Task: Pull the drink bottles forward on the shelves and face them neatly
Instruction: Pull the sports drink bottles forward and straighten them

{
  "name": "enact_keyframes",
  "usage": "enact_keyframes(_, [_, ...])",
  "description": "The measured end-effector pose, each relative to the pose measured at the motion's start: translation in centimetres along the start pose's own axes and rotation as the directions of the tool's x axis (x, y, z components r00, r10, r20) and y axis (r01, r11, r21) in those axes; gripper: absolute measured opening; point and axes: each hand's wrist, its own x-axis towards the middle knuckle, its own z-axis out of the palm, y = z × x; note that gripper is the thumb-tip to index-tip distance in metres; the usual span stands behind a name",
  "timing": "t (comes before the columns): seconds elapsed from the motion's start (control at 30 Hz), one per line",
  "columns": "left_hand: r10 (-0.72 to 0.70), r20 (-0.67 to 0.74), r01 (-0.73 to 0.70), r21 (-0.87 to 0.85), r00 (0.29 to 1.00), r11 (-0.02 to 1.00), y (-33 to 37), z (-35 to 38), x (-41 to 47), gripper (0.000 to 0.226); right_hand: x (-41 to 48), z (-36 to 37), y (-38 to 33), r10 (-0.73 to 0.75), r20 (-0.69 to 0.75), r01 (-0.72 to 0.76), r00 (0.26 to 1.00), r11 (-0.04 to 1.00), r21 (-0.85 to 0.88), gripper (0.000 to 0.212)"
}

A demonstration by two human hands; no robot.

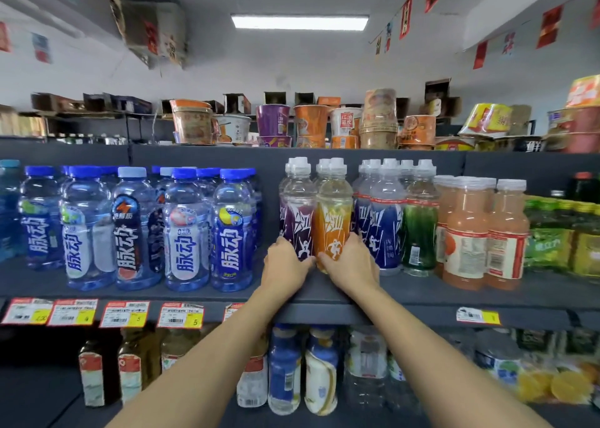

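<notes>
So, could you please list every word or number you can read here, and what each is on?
"脉动": blue-capped bottles.
"5": yellow corners of two price tags.
White characters on the purple bottle and orange bottle: too stylised to read.
Noodle cups, other tags: blurred.

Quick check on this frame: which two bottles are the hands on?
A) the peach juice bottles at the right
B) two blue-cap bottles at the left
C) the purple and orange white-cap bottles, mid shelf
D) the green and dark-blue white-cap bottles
C: the left hand wraps the base of the purple bottle and the right hand the base of the orange bottle, side by side on the middle shelf.
</notes>
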Motion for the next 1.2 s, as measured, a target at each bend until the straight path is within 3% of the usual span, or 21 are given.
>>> enact_keyframes(0.6, [0.088,-0.024,-0.086,0.081,0.996,0.993,-0.4,-2.0,-2.3,0.058,-1.5,-2.1,1.6,-0.058,0.046,0.057,0.997,0.998,0.032,0.06])
enact_keyframes(0.77, [0.125,-0.015,-0.125,0.029,0.992,0.992,-0.9,-2.4,-3.3,0.062,-2.4,-3.4,2.1,-0.089,0.068,0.087,0.994,0.996,0.032,0.062])
enact_keyframes(1.0, [0.123,0.062,-0.12,-0.049,0.991,0.992,-1.3,-2.9,-2.9,0.067,-2.4,-4.5,3.9,-0.176,0.181,0.135,0.968,0.967,0.216,0.075])
enact_keyframes(1.2, [0.123,0.124,-0.108,-0.123,0.985,0.987,-1.6,-2.9,-2.6,0.065,-2.4,-4.1,4.3,-0.185,0.181,0.133,0.966,0.955,0.266,0.078])
